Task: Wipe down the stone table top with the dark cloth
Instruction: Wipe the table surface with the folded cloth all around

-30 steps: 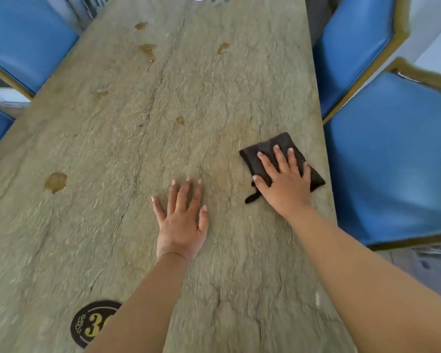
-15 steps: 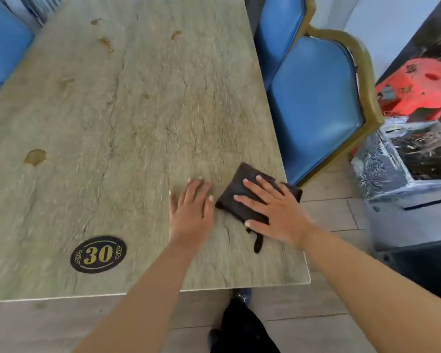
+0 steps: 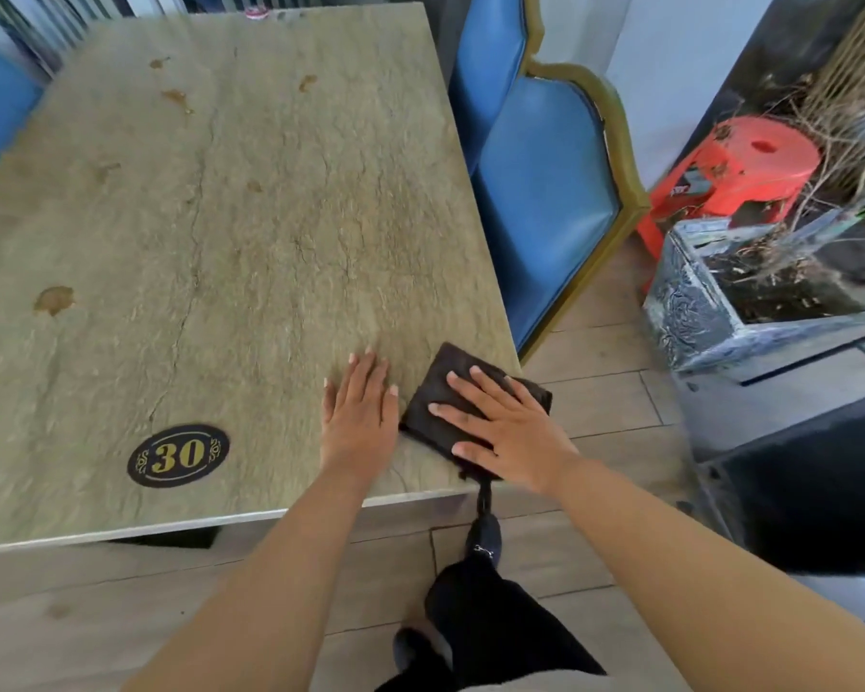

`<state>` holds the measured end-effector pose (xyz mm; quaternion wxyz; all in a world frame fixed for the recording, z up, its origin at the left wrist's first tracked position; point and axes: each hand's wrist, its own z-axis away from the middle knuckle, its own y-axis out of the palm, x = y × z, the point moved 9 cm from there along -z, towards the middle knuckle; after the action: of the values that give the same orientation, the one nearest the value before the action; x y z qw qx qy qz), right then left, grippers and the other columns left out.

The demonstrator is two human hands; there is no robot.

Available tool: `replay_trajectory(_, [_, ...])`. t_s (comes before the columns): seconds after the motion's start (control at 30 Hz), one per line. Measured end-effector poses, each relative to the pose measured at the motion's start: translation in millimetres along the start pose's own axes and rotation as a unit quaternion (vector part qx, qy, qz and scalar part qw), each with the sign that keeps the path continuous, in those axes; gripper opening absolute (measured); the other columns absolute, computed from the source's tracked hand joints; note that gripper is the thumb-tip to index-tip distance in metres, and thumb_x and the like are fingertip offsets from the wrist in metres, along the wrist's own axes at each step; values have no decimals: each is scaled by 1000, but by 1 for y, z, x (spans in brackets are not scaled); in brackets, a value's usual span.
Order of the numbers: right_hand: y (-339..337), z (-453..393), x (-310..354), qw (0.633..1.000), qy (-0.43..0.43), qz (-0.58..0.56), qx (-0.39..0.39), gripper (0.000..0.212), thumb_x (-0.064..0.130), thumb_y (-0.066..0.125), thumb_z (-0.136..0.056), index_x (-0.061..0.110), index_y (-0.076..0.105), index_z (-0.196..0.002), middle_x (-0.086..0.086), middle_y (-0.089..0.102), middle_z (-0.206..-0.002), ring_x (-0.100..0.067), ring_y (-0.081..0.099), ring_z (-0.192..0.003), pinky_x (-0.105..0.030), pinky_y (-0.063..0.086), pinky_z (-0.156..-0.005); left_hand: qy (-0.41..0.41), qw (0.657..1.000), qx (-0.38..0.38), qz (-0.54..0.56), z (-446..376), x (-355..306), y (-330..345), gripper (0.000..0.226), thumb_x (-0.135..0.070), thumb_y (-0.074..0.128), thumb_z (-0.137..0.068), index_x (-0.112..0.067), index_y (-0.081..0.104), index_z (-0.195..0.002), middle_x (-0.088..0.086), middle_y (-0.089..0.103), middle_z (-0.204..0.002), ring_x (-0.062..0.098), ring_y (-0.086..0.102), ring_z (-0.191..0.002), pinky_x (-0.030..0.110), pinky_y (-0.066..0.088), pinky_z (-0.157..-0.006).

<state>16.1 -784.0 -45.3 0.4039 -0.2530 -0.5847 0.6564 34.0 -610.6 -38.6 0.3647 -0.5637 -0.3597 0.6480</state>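
A: Dark cloth [image 3: 438, 399], folded to a rough square, lower centre of the frame, flat on the near right corner of the stone surface [image 3: 251, 232], one edge past the right rim, a thin strip dangling over the near edge.

B: Pinned by what?

A: Right hand [image 3: 503, 432], palm down, fingers [image 3: 463, 384] spread and pointing toward the upper left of the frame. Pressed flat on top, not curled around the fabric.

B: And the other?

A: Left hand [image 3: 358, 417], also flat and splayed, bare on the stone, just beside the cloth's left edge. Touching it or a hair apart: cannot tell. Empty, closed on nothing.

B: Anything else on the stone?

A: Black oval plaque [image 3: 178, 456] with a gold "30", lower left, near the front edge. Brown stains: one blotch [image 3: 53, 298] at mid left, several smaller ones [image 3: 176, 97] toward the upper left.

B: Around it?

A: Blue padded chair [image 3: 540, 207] with a gold frame along the right side, another blue chair [image 3: 490, 57] behind it. Red plastic stool [image 3: 750, 167] at upper right, a grey patterned planter [image 3: 695, 302] with dry twigs below it. Wooden floor [image 3: 600, 402]. Dark trouser leg [image 3: 490, 626] and shoe at the bottom centre.
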Motion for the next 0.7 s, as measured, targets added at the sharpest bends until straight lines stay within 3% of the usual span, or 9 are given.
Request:
replay_trajectory(0.07, [-6, -21, -13, 993, 119, -25, -7, 63, 68, -5, -87, 48, -5, -147, 9, -14, -160, -19, -20, -146, -51, 2, -118, -12, 1000, -12, 19, 1, -1, -1, 49, -35, 24, -103, -27, 27, -151, -13, 14, -161, 2, -1, -148, 35, -8, -121])
replay_trajectory(0.13, [-6, -33, 0, 986, 165, -25, 0, 59, 61, 5, -93, 45, -5, -149, 5, -16, -160, -25, -21, -145, -58, -4, -116, -25, 999, -35, 27, -1, -2, -7, 48, -36, 25, -103, -26, 31, -150, -13, 20, -159, 3, 8, -147, 34, -1, -121])
replay_trajectory(0.17, [-5, -36, 12, 990, 141, -14, 1, 58, 59, 10, -94, 44, -4, -149, 5, -16, -160, -27, -21, -145, -59, -7, -115, -33, 998, -47, 22, -5, 0, -10, 48, -35, 25, -103, -26, 33, -149, -13, 23, -158, 4, 14, -146, 35, 2, -121])
replay_trajectory(0.23, [-3, -35, 34, 1000, 14, 17, -6, 56, 59, 15, -95, 48, 2, -148, 8, -11, -161, -26, -20, -146, -58, -8, -114, -55, 997, -62, 1, -16, 8, -17, 46, -34, 25, -103, -27, 35, -147, -13, 25, -157, 7, 20, -145, 40, 2, -121])
replay_trajectory(0.33, [-7, -42, 25, 986, -162, 30, 4, 52, 60, 24, -96, 55, 9, -145, 16, -5, -160, -18, -16, -147, -50, -8, -117, -84, 994, -65, -35, -48, 25, -23, 46, -33, 28, -102, -33, 33, -148, -14, 20, -159, 9, 14, -148, 51, -7, -119])
replay_trajectory(0.4, [-16, -68, 1, 985, -171, 32, -2, 52, 61, 26, -95, 56, 10, -145, 17, -2, -160, -15, -13, -147, -49, -4, -118, -121, 990, -61, -41, -69, 34, -25, 48, -34, 26, -102, -35, 25, -151, -13, 12, -161, 7, 1, -149, 53, -10, -118])
replay_trajectory(0.53, [-38, -149, -49, 994, -107, 36, -9, 53, 63, 16, -94, 55, 5, -145, 16, -7, -160, -15, -16, -147, -50, -3, -118, -189, 975, -84, -76, -85, 34, -25, 53, -37, 13, -100, -39, 4, -152, -17, -6, -161, 1, -16, -146, 54, -10, -117])
replay_trajectory(0.7, [-61, -248, -82, 996, -85, 26, 14, 56, 66, 6, -91, 55, -5, -144, 14, -16, -159, -17, -19, -146, -52, -5, -117, -207, 970, -93, -91, -89, 34, -25, 54, -42, 17, -99, -40, 5, -153, -18, -6, -161, -1, -18, -144, 52, -10, -118])
